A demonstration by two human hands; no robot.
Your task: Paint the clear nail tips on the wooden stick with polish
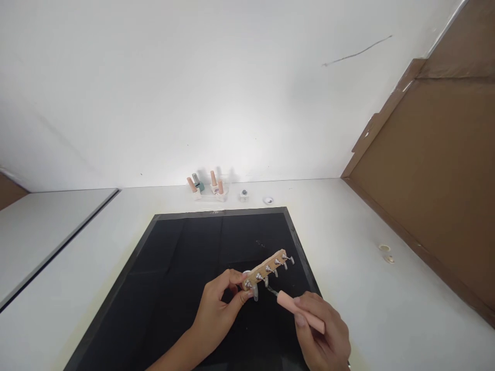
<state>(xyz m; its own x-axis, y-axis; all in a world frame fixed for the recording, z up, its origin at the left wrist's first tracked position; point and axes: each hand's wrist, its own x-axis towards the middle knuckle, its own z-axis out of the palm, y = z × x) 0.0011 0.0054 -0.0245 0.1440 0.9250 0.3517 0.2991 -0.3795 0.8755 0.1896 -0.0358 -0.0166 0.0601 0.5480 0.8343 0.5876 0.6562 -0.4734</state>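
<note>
My left hand (pixel 222 304) pinches the near end of a wooden nail tip stand (pixel 271 264), tilted up to the right above a black mat. Several metal clips along it carry small translucent nail tips (pixel 255 292). In my right hand (pixel 325 330) is a nail polish brush (pixel 300 311), held by its peach cap. Its brush end points left, close to one of the nail tips near my left fingers; whether it touches cannot be made out. Something round and white shows partly behind the stand, beside my left fingertips.
The black mat (pixel 174 273) lies on a white table (pixel 359 288). At the back, nail polish bottles (pixel 195 190) stand in and around a clear tray. A small clear jar (pixel 244 194) and a round dish (pixel 268 200) are beside them. Two small round pieces (pixel 386 252) lie right, near a brown cardboard wall (pixel 436 185).
</note>
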